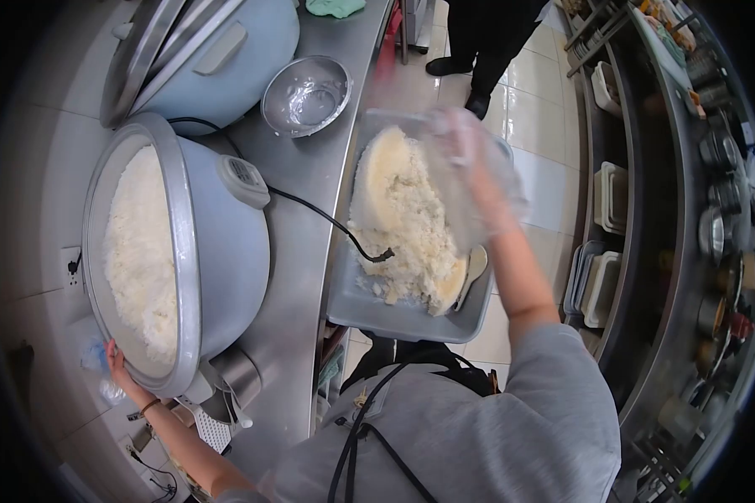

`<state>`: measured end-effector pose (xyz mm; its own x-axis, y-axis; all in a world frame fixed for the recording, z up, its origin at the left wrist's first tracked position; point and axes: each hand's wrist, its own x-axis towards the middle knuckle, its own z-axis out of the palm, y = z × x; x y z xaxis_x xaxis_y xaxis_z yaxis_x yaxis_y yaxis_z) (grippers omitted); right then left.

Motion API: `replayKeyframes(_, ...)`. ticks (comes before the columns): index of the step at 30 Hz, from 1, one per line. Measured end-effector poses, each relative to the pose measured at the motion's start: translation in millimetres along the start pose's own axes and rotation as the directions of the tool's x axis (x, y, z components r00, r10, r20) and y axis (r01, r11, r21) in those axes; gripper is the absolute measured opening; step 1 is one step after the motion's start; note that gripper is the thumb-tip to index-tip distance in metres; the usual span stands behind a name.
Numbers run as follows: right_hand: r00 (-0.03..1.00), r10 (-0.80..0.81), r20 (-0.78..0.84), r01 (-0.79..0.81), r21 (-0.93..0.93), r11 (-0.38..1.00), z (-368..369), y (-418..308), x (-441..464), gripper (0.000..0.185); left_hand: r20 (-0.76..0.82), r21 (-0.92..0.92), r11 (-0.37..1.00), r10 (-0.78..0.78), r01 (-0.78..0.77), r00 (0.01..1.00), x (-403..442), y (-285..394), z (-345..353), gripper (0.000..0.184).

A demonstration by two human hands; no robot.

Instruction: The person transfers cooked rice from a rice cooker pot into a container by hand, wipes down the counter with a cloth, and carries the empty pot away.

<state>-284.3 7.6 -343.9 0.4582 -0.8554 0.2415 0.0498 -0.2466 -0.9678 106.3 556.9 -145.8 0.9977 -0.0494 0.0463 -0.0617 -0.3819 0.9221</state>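
A large light-blue rice cooker point(226, 243), tilted with its mouth to the left, holds white rice point(143, 260). My left hand point(117, 365) grips its rim at the near side. Over the right part of a grey tub point(344, 306) is my right hand point(461, 138), smeared by motion. Clear plastic point(486, 180) surrounds or hangs from that hand; whether it is a glove or a bag I cannot tell, and the fingers are unclear. In the tub lies a broken mound of cooked rice point(411, 226) with moulded, yellowish pieces. A spoon-like paddle point(476, 267) leans beside the rice.
A metal bowl point(306, 96) with rice residue sits on the steel counter point(298, 218). Behind it stands a second cooker point(260, 50) with lids. A black cord point(310, 204) runs across to the tub. Another person's legs point(486, 42) are beyond; shelves point(612, 277) line the right.
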Motion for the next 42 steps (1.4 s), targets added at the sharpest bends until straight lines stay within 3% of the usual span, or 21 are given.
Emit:
replayKeyframes(2, 0.958, 0.286, -0.003, -0.264, 0.374, 0.889, -46.5, 48.8, -30.2, 0.048, -0.009, 0.006, 1.000, -0.007, 0.007, 1.000, 1.2, -1.2, -1.3, 0.038)
replayKeyframes(3, 0.930, 0.367, -0.027, -0.337, 0.341, 0.878, -56.7, 39.4, -58.5, 0.049, -0.001, 0.008, 1.000, 0.001, -0.001, 1.000, 4.1, -4.0, -4.8, 0.038)
replayKeyframes(4, 0.940, 0.326, 0.095, -0.309, -0.159, 0.938, -60.8, 18.1, -68.7, 0.049, 0.008, 0.011, 1.000, 0.009, -0.009, 1.000, 5.6, -5.6, -6.5, 0.038)
replayKeyframes(5, 0.935, 0.281, 0.215, -0.102, -0.596, 0.797, -64.9, -3.2, -78.9, 0.049, 0.012, 0.013, 1.000, 0.007, -0.007, 1.000, 5.0, -4.9, -5.7, 0.038)
replayKeyframes(7, 0.901, 0.371, 0.224, -0.038, -0.812, 0.582, -55.2, 56.2, -103.6, 0.047, -0.003, 0.011, 1.000, 0.004, -0.004, 1.000, 2.9, -2.7, -3.4, 0.039)
replayKeyframes(10, 0.872, 0.489, 0.012, -0.179, -0.923, 0.341, -36.7, 173.2, -116.5, 0.043, -0.003, 0.020, 0.999, 0.025, -0.025, 1.000, 4.7, -5.9, -5.3, 0.039)
replayKeyframes(11, 0.875, 0.478, -0.075, -0.166, -0.974, 0.152, -31.0, 175.1, -109.8, 0.040, -0.002, 0.025, 0.999, 0.022, -0.021, 1.000, -2.8, 0.8, 2.9, 0.039)
replayKeyframes(15, 0.876, 0.482, -0.029, -0.186, -0.941, 0.282, -38.6, 141.3, -92.6, 0.038, 0.001, -0.015, 0.999, -0.046, 0.046, 0.999, -8.4, 9.1, 7.1, 0.038)
replayKeyframes(18, 0.914, 0.405, -0.027, -0.365, -0.491, 0.791, -39.3, 136.3, -80.3, 0.030, -0.008, 0.004, 0.999, -0.041, 0.041, 0.999, -3.7, 3.0, 2.6, 0.038)
replayKeyframes(20, 0.935, 0.352, -0.052, -0.350, -0.312, 0.883, -36.9, 110.8, -60.3, 0.027, -0.014, 0.025, 0.999, -0.026, 0.027, 1.000, -5.9, 5.6, 5.8, 0.038)
replayKeyframes(23, 0.947, 0.321, 0.004, -0.301, -0.337, 0.892, -7.6, 55.6, -8.0, 0.025, 0.000, -0.042, 0.996, -0.080, 0.080, 0.997, -14.5, 12.4, 14.1, 0.039)
replayKeyframes(25, 0.943, 0.326, 0.069, -0.289, -0.319, 0.903, -2.9, 71.6, 4.4, 0.024, -0.028, -0.021, 0.999, -0.050, 0.049, 0.998, -15.7, 12.8, 14.7, 0.038)
replayKeyframes(28, 0.987, 0.117, -0.112, -0.126, -0.076, 0.989, -5.8, 140.1, -18.3, 0.024, 0.010, -0.002, 0.998, -0.067, 0.067, 0.998, -10.3, 10.1, 8.1, 0.039)
replayKeyframes(30, 0.999, 0.011, 0.044, 0.021, -0.656, 0.754, -27.4, 149.5, -41.9, 0.025, -0.001, -0.010, 0.998, -0.067, 0.067, 0.998, -9.5, 8.5, 7.9, 0.039)
replayKeyframes(32, 0.936, 0.351, 0.018, -0.270, -0.601, 0.752, -41.1, 119.3, -93.5, 0.020, -0.013, -0.019, 0.998, -0.067, 0.066, 0.998, -8.9, 7.3, 7.6, 0.039)
replayKeyframes(34, 0.857, 0.506, 0.097, -0.345, -0.622, 0.703, -44.5, 79.7, -144.2, 0.011, -0.010, -0.005, 0.999, -0.052, 0.052, 0.999, -9.4, 8.4, 8.0, 0.040)
replayKeyframes(35, 0.953, 0.234, 0.194, -0.059, -0.637, 0.769, -39.4, 77.8, -164.1, 0.012, -0.010, -0.006, 0.999, -0.053, 0.053, 0.999, -11.7, 11.0, 10.4, 0.040)
replayKeyframes(37, 0.955, -0.052, 0.293, 0.232, -0.622, 0.748, -33.1, 98.6, -185.1, 0.012, -0.024, 0.010, 0.999, -0.047, 0.048, 0.999, -17.4, 16.8, 17.1, 0.040)
replayKeyframes(38, 0.910, 0.352, 0.219, -0.304, -0.225, 0.926, -33.0, 115.7, -194.9, 0.015, -0.023, 0.013, 0.999, -0.047, 0.048, 0.999, -17.4, 15.8, 16.8, 0.040)
replayKeyframes(39, 0.667, 0.666, 0.333, -0.742, 0.224, 0.632, -31.7, 133.0, -205.3, 0.018, -0.019, 0.010, 0.999, -0.040, 0.040, 0.999, -16.6, 14.4, 15.1, 0.041)
replayKeyframes(42, 0.752, 0.623, 0.214, -0.658, 0.195, 0.727, -25.1, 158.7, -216.6, 0.027, -0.004, 0.023, 0.999, -0.032, 0.032, 0.999, -6.2, 8.9, 5.7, 0.040)
